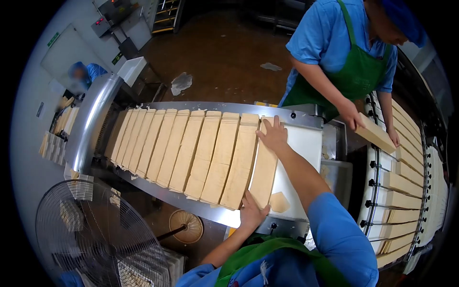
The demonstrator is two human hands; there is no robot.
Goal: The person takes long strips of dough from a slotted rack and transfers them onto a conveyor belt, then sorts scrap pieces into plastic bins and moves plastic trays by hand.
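Observation:
A long pale-yellow slab (263, 174), apparently a stack of dough-like sheets, lies crosswise at the right end of a row of similar slabs (210, 158) on the conveyor. My left hand (252, 213) grips its near end, thumb and fingers to either side. At the far end, my right hand (274, 135) has its fingers spread around the slab's top and edge. The slab rests on the white belt (299, 158), with a small pale offcut (279, 203) beside it. Whether the slab's underside is lifted is hidden.
Across from me a co-worker (334, 57) holds another slab (375, 134) over a rack conveyor (377, 191) with several slabs. A metal machine housing (93, 119) spans the belt's left end. A large wire fan (103, 239) stands near left. Another person (86, 74) is farther back.

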